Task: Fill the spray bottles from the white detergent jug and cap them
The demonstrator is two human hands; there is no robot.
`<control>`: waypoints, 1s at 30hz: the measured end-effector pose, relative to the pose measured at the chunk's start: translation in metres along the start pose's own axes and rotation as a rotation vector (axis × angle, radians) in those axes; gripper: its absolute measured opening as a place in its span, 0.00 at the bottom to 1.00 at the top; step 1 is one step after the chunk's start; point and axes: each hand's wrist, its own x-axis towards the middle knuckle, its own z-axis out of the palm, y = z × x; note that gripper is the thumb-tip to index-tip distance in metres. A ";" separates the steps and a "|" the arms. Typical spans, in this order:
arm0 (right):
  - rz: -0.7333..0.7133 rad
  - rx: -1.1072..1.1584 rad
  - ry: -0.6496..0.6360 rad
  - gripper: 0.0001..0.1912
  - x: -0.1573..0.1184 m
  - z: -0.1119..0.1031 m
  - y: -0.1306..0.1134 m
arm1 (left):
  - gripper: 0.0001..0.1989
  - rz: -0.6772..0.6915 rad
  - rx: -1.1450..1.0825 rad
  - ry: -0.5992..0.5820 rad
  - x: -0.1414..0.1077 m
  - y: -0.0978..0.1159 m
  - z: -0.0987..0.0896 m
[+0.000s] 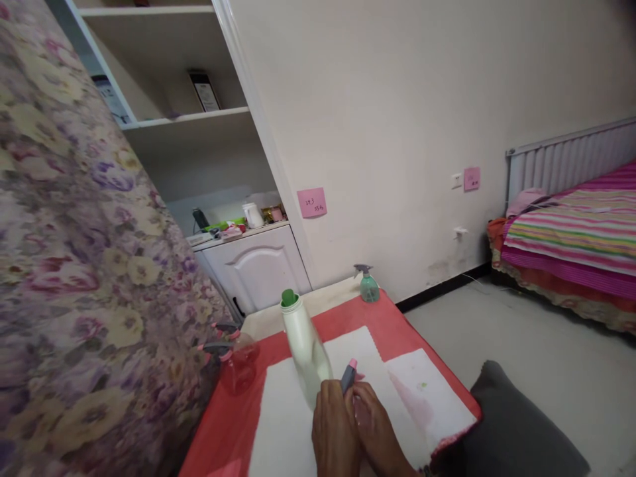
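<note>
Low in the view, my left hand and my right hand are close together, fingers curled round a small pink spray bottle with a grey and pink spray head. Most of its body is hidden by the fingers. Just behind my left hand stands a pale green bottle with a green piece at its open neck. At the table's left edge are two pink transparent spray bottles with grey heads. A green spray bottle stands at the back right corner.
White sheets lie on the red tablecloth; the right one has a pink stain. A floral curtain hangs at the left. A dark cushion is at the lower right, a bed beyond.
</note>
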 end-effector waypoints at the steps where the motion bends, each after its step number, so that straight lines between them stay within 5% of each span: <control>1: -0.018 0.001 -0.019 0.09 0.000 -0.001 0.001 | 0.17 0.002 0.001 0.004 -0.001 0.001 -0.001; 21: -0.091 -0.064 0.073 0.09 -0.007 0.002 0.018 | 0.14 0.021 -0.163 0.025 -0.006 0.001 -0.007; 26: -0.112 -0.214 0.168 0.37 -0.032 -0.002 0.059 | 0.15 0.118 -0.530 -0.019 -0.004 -0.018 -0.005; 30: 0.006 -0.228 0.136 0.43 -0.047 -0.009 0.083 | 0.24 0.023 -0.643 -0.047 -0.007 -0.045 0.015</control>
